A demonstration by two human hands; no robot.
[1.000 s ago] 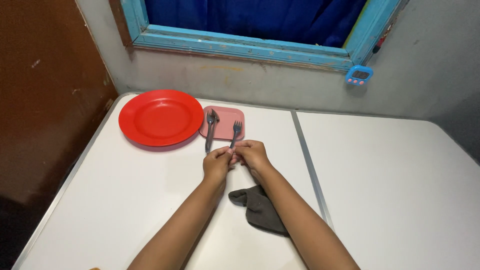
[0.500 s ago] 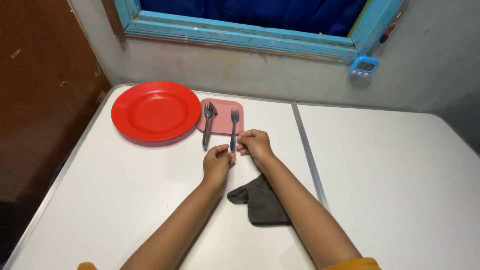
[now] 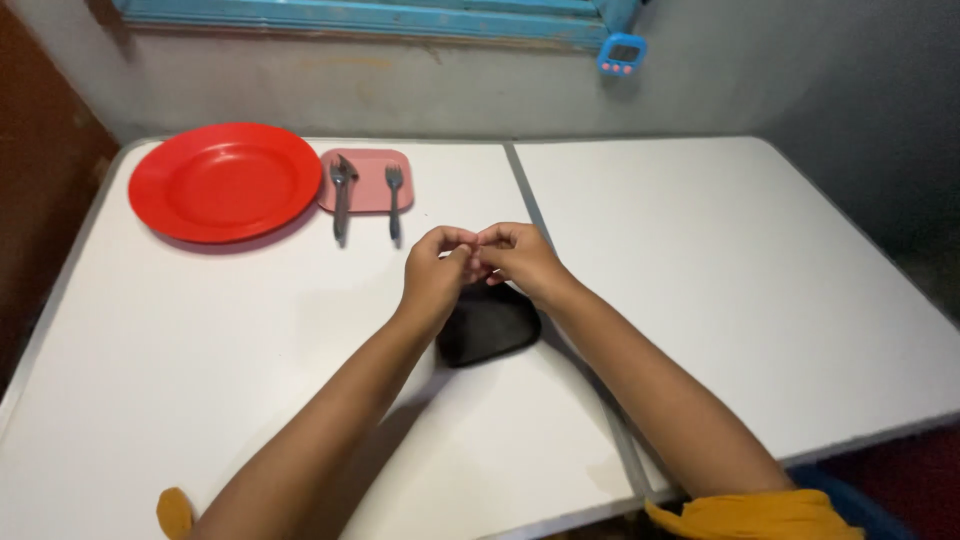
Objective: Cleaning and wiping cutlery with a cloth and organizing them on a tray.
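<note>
My left hand (image 3: 435, 270) and my right hand (image 3: 515, 255) meet over the middle of the white table (image 3: 720, 260), fingers curled and fingertips touching each other. I see nothing held between them. Just under and behind them lies a dark grey cloth (image 3: 490, 328), partly hidden by my wrists. Farther off, a fork (image 3: 394, 200) and a spoon (image 3: 341, 195) lie side by side on a small pink mat (image 3: 367, 178), handles pointing toward me. A round red plate (image 3: 225, 182) sits to the left of the mat.
A seam (image 3: 522, 185) splits the table into two halves. A small blue timer (image 3: 621, 53) hangs under the blue window frame (image 3: 350, 15) on the grey wall. A brown door (image 3: 35, 170) stands at the left.
My hands have drawn back from the fork's handle toward me and now hover over the dark cloth. The fork stays on the pink mat. The view has shifted to the right.
</note>
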